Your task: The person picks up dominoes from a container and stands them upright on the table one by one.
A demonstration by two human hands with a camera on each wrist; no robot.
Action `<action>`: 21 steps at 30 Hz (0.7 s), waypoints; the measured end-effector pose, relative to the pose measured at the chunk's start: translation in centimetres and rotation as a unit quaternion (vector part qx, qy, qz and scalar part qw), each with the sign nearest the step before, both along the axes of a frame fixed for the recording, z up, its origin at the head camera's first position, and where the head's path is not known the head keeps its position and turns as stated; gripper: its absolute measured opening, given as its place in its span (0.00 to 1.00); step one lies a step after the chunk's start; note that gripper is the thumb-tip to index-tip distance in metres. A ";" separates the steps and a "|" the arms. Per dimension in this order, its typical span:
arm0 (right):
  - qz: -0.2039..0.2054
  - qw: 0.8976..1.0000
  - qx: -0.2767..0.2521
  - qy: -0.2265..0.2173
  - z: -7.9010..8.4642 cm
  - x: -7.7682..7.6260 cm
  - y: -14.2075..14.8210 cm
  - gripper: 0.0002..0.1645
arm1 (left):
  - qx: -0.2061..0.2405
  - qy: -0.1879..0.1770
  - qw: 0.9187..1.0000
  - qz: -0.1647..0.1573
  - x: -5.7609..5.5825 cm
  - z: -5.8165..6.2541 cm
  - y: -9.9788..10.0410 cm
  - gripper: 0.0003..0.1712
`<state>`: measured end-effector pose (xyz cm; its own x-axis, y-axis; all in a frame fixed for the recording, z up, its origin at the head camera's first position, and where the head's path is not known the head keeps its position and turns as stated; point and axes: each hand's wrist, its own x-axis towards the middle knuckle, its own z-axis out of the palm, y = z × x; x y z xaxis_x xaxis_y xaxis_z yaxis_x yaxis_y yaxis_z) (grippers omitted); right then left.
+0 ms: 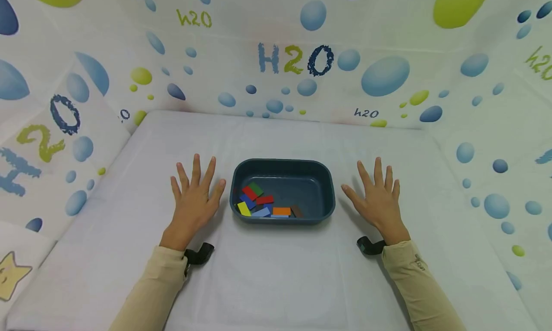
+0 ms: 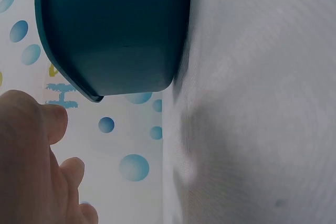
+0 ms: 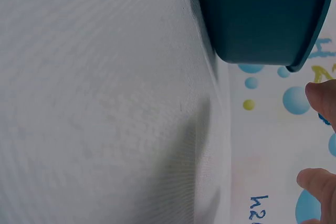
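A dark teal plastic tub [image 1: 302,192] sits on the white table between the two hands. Inside it, mostly toward its left side, lie several small flat coloured tiles, among them a yellow tile [image 1: 244,209], an orange tile [image 1: 281,211] and a green tile [image 1: 256,188]. Left of the tub the left hand [image 1: 194,201] is spread, fingers straight and apart, holding nothing. The right hand [image 1: 379,204] is spread likewise on the tub's right side, also holding nothing. Both wrist views show the tub's outer wall [image 2: 115,35] close to the fingers, without contact.
A white cloth [image 1: 276,278] covers the table. Behind and at both sides rises a white curtain [image 1: 241,29] printed with blue and green drops and lettering. Each wrist wears a small black camera, one of them the left wrist camera [image 1: 200,254].
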<state>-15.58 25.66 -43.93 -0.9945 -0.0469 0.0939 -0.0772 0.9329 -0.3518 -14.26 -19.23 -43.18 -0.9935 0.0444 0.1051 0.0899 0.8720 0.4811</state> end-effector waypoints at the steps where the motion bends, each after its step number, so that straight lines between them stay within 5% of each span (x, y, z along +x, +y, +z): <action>1: 0.000 1.000 0.000 0.002 0.0 0.0 0.0 0.54 | 0.001 0.001 1.000 -0.001 0.0 0.0 0.0 0.43; 21: -0.005 1.000 -0.003 0.022 0.1 0.0 0.0 0.53 | 0.000 0.012 1.000 0.004 0.0 -0.2 0.0 0.43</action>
